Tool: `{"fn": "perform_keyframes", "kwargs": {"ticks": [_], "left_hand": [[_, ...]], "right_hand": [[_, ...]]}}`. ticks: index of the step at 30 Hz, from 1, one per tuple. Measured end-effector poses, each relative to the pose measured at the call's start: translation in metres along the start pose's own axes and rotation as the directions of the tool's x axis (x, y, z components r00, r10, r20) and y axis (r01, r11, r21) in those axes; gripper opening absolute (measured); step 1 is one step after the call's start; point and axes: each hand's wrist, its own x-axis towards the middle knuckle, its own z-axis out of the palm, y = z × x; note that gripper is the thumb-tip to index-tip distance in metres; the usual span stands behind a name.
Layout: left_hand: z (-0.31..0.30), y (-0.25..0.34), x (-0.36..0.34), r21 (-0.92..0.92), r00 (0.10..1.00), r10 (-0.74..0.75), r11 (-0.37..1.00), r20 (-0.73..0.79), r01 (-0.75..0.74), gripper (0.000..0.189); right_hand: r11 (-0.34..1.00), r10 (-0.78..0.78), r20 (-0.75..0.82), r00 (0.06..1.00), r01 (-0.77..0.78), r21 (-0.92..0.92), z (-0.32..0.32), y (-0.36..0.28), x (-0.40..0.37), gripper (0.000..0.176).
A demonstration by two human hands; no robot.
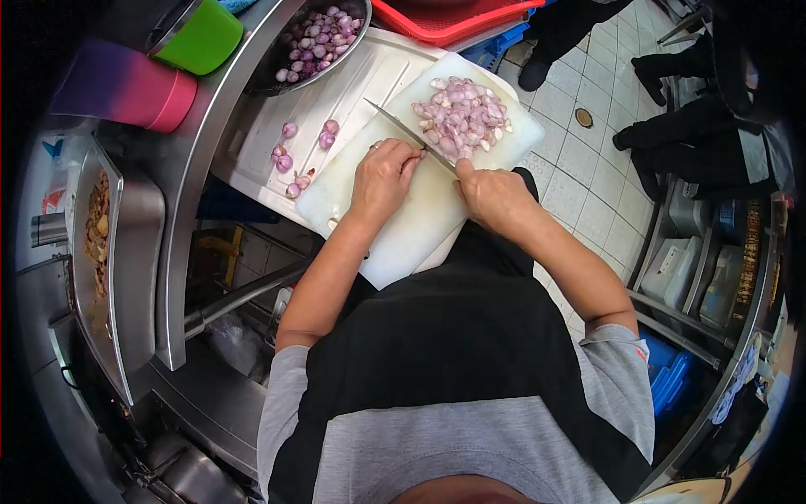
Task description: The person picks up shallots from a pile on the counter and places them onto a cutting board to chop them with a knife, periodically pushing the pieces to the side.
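My right hand [495, 197] is wrapped round the handle of a kitchen knife [403, 128], whose blade points up and left across a white cutting board [395, 239]. Close to the blade, my left hand [384, 175] has its fingers pinched together. A small reddish-brown bit shows at its fingertips, apparently a shallot mostly hidden by them. Beyond the knife lies a heap of peeled shallots [466, 118] on the board. Several unpeeled shallots [284, 162] rest to the left on a cream tray [252, 160] under the board.
A metal bowl [363, 38] of unpeeled shallots stands at the tray's far end, near a red basket [437, 35]. On the left are a steel counter edge [180, 210], a green container [201, 38], a pink-purple container [172, 101] and a food pan [138, 252]. Other people's dark-clothed legs [562, 34] stand on the tiled floor.
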Motion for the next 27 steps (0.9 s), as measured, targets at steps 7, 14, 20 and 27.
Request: {"fn": "perform_keyframes", "kwargs": {"ticks": [7,14,20,27], "left_hand": [[-0.002,0.002,0.001,-0.005,1.0,-0.016,1.0,0.005,0.016,0.011],[0.0,-0.001,0.0,0.009,1.0,-0.027,1.0,0.001,0.026,0.011],[0.004,-0.001,-0.001,-0.023,0.998,-0.051,0.998,-0.021,0.05,0.008],[0.001,0.0,0.0,-0.005,1.0,-0.023,1.0,-0.02,0.023,0.01]], "right_hand": [[1.0,0.013,0.03,0.999,-0.013,-0.013,-0.017,-0.009,-0.007,0.019],[0.997,-0.061,-0.104,0.993,0.066,0.042,0.004,-0.002,0.006,0.017],[1.0,0.003,-0.018,1.0,-0.004,-0.022,0.005,-0.008,0.002,0.016],[1.0,0.0,-0.031,1.0,0.0,-0.002,0.0,-0.01,-0.002,0.023]]}}
